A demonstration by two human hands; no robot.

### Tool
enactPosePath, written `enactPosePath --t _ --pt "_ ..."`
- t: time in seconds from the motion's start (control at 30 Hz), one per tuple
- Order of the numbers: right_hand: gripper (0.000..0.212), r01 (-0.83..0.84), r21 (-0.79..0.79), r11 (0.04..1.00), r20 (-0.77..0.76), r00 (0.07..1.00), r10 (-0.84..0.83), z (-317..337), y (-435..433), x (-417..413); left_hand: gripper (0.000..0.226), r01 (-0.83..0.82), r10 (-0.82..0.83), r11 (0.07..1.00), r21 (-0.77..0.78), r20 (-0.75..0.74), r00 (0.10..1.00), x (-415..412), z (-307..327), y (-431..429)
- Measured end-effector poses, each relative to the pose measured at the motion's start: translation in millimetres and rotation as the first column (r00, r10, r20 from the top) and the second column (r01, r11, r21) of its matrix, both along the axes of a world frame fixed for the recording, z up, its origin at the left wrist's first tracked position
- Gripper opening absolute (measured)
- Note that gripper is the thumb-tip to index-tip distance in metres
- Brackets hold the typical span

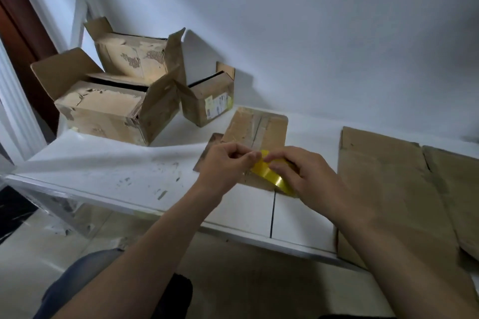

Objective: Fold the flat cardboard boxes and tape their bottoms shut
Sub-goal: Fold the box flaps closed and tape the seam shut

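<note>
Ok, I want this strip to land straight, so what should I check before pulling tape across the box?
1. Roll in hand: ok, the right hand grips the yellow tape roll.
2. Tape end freed: cannot tell; the left hand pinches at the roll's edge, no loose strip shows.
3. Flaps shut: ok where visible, the small box shows flaps meeting at a dark seam; its near end is hidden.
4. Roll lined up with the seam: cannot tell.
5. Elbow room: ok, the flat cardboard lies apart to the right.

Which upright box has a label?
The smallest box, rightmost of three: a pale label on its side. The big front box and rear box show torn faces.
</note>
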State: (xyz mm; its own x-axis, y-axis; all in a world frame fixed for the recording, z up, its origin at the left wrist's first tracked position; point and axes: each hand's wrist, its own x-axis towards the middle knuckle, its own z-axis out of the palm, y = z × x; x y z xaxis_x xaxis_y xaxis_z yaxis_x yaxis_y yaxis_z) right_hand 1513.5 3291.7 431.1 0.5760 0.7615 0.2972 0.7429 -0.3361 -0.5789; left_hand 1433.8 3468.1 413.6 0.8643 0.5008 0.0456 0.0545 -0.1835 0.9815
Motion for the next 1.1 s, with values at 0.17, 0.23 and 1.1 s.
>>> enactPosePath --t 0.17,0.23,1.1 --pt "0.015 0.007 0.111 0.994 0.024 1.0 -0.01 5 9 6 0.023 -0.048 0.06 0.992 -0.12 0.096 0.994 5 3 11" --pt "0.033 -0.022 0.08 0.997 0.037 0.999 0.019 6 5 8 0.022 -0.075 0.092 0.986 -0.151 0.109 0.99 3 2 17" --pt "0.034 0.088 -0.26 0.962 0.162 0.986 -0.047 -8 -28 66 0.009 -0.445 0.453 0.874 -0.193 -0.003 0.891 16 -45 60"
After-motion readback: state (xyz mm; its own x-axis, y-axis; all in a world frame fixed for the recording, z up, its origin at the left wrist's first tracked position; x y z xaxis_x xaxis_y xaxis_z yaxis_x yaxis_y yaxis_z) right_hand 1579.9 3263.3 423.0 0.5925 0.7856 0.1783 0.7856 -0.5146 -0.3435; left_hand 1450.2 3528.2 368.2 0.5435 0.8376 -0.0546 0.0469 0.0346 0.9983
